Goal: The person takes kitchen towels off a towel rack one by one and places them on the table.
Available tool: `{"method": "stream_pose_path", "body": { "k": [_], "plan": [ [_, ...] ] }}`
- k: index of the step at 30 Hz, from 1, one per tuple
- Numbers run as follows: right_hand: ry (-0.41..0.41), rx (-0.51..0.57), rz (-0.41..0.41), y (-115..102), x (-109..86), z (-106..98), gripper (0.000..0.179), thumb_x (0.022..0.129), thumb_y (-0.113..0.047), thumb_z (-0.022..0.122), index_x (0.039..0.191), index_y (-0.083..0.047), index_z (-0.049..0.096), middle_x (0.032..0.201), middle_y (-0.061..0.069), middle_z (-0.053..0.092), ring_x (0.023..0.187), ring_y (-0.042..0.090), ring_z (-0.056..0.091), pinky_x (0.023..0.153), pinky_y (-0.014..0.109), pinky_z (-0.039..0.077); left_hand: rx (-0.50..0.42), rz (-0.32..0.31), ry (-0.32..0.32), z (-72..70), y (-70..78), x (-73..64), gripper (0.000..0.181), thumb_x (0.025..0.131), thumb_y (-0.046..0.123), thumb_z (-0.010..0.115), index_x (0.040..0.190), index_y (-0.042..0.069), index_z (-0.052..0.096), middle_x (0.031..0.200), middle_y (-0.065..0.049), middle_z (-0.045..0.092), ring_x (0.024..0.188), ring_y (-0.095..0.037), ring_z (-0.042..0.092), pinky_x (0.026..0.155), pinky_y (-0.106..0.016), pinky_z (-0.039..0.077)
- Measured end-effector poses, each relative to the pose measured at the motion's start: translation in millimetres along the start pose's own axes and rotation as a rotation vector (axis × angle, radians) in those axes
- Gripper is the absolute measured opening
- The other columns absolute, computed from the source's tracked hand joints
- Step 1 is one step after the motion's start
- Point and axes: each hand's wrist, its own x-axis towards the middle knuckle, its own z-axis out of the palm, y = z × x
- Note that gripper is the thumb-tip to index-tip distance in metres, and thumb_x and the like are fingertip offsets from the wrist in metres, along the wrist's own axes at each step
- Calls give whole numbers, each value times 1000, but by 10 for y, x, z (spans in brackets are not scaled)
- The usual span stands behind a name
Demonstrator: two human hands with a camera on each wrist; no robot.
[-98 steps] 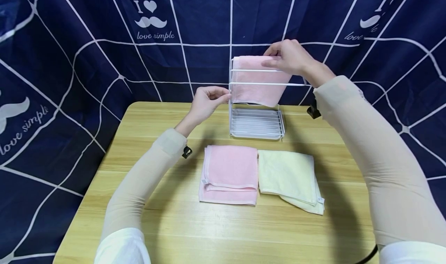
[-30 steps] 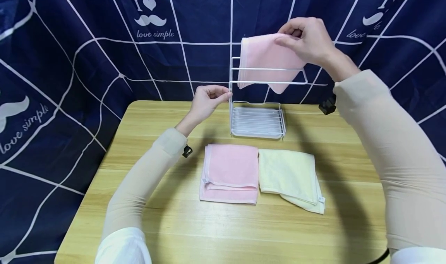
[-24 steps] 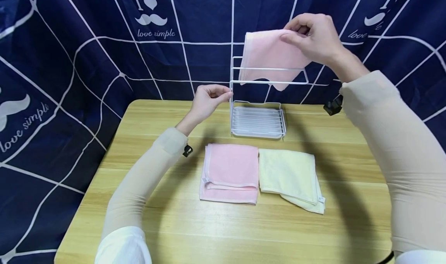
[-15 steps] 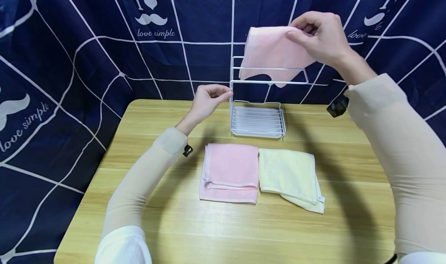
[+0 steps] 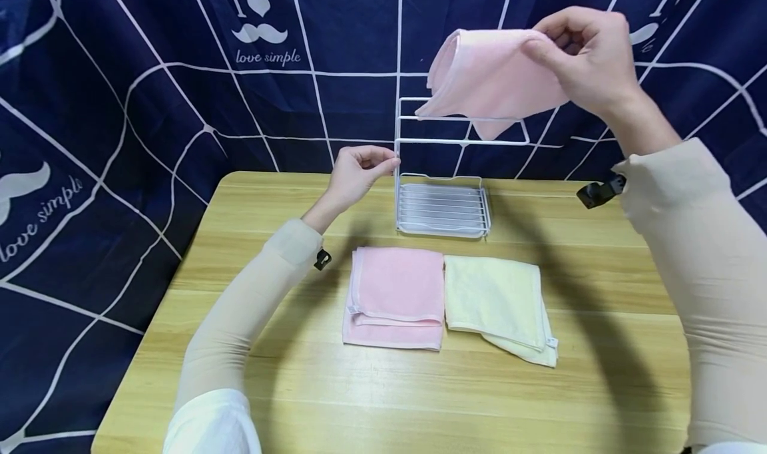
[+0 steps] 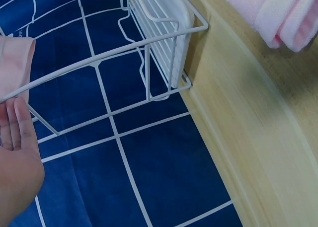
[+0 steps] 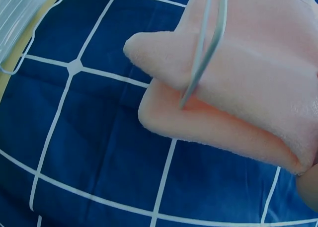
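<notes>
My left hand pinches the left upright of a white wire rack at the back of the table; in the left wrist view the fingers lie along its rod. Above the rack's upper bars, my right hand pinches the top fold of a pink towel between thumb and fingers. The towel's lower corners hang at the bars, one dipping behind the front ones. Seen by the right wrist camera, the folded towel hangs around the rack's end bar.
A folded pink towel and a folded pale yellow towel lie side by side on the wooden table. The rack's slatted base tray stands behind them. A dark blue patterned cloth hangs behind the table.
My right hand has lifted the held pink towel up and to the right, from hanging on the rack's upper bars to mostly above them. My left hand stays at the upright.
</notes>
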Motion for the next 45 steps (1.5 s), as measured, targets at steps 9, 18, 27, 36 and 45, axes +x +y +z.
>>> {"method": "stream_pose_path", "body": {
  "k": [9, 18, 27, 36, 45],
  "plan": [
    [35, 44, 8, -34, -112, -187, 18, 96, -11, 77, 91, -29, 76, 73, -25, 63, 59, 1, 45, 54, 11, 34, 11, -7, -6, -7, -2, 4, 13, 95, 15, 81, 97, 2, 80, 79, 13, 76, 73, -7, 70, 61, -19, 45],
    [117, 120, -55, -149, -202, -345, 18, 95, -3, 74, 93, -19, 81, 74, -23, 65, 58, -2, 46, 56, 8, 34, 16, -16, -1, -12, 4, -2, 14, 95, 16, 81, 98, 3, 80, 79, 14, 75, 72, -5, 68, 59, -20, 40],
    [157, 39, -121, -30, -202, -522, 14, 95, -6, 75, 97, -18, 81, 78, -28, 65, 56, -6, 45, 55, 6, 36, 13, -7, -1, 3, 0, 6, 13, 95, 14, 80, 97, 2, 80, 79, 14, 76, 78, -20, 74, 60, -19, 45],
    [195, 52, -76, -41, -317, -668, 16, 97, -4, 72, 99, -17, 80, 80, -27, 66, 59, -5, 47, 59, 5, 38, 14, -5, 0, -10, -6, 4, 13, 95, 15, 81, 98, 3, 80, 79, 14, 75, 73, -6, 69, 60, -19, 44],
    [243, 387, -20, -31, -469, -790, 6, 89, 5, 78, 92, 0, 79, 72, -10, 70, 59, 1, 50, 56, 7, 36, 16, 3, 1, -9, -18, 9, 12, 95, 15, 81, 97, 3, 80, 79, 14, 76, 71, -3, 66, 58, -21, 40]
  ]
}}
